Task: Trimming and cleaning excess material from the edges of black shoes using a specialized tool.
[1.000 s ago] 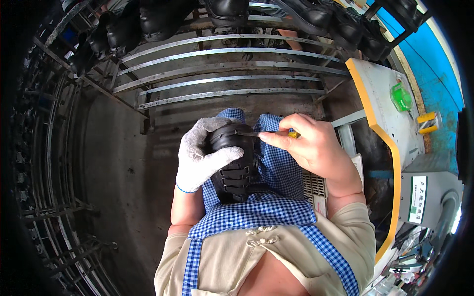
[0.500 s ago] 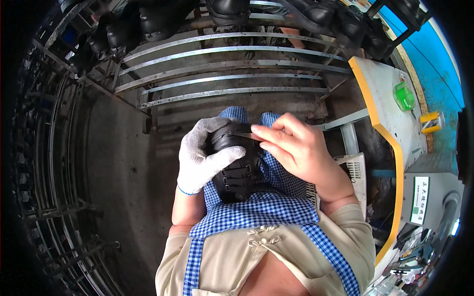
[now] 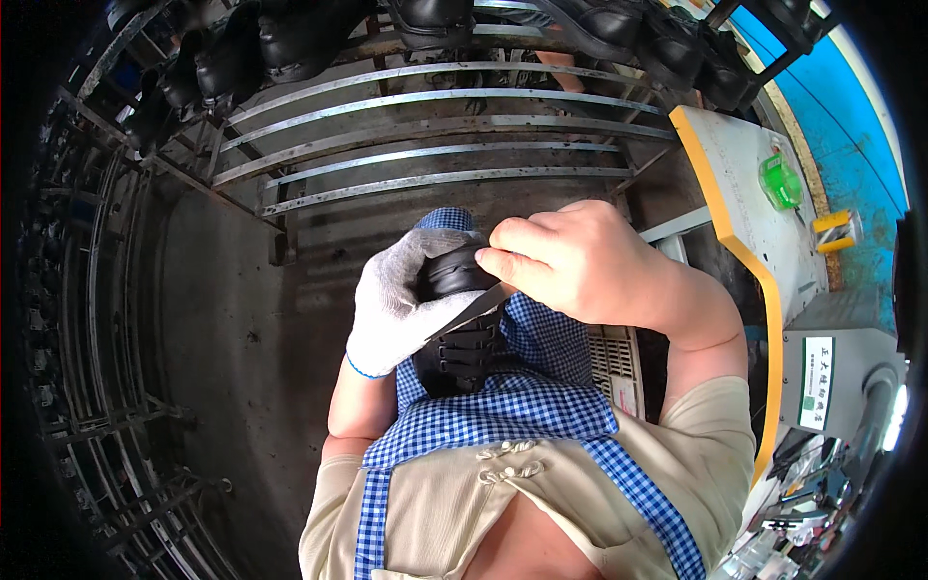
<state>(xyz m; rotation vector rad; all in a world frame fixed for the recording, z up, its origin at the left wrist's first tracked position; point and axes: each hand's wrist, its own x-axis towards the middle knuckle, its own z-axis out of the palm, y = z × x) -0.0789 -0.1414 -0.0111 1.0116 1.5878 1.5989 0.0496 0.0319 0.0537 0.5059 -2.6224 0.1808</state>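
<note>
Running down the far left, a dark metal rack (image 3: 87, 387) curves along the edge, its bars bent by the lens. Next over, grey floor (image 3: 232, 319), stained, bare of detail. Left hand (image 3: 401, 300) in a grey-white knit glove with a blue cuff, fingers wrapped around the upper part of a black lace-up shoe (image 3: 462, 329); grip closed on it from the left side. Shoe sits on the lap, over a blue-and-white checked apron (image 3: 503, 406), laces facing up, toe end away from the body. Right hand (image 3: 580, 266) bare, curled into a loose fist above the shoe, fingertips pinching a thin pale blade-like tool (image 3: 469, 314) that slants down-left across the shoe toward the glove. Beyond the hands, curved steel rails (image 3: 435, 126) span the scene, with more black shoes (image 3: 290, 39) ranged along the top. Far right: grey machine housing with a yellow edge (image 3: 754, 222), a small green object (image 3: 781, 182) resting on it.
</note>
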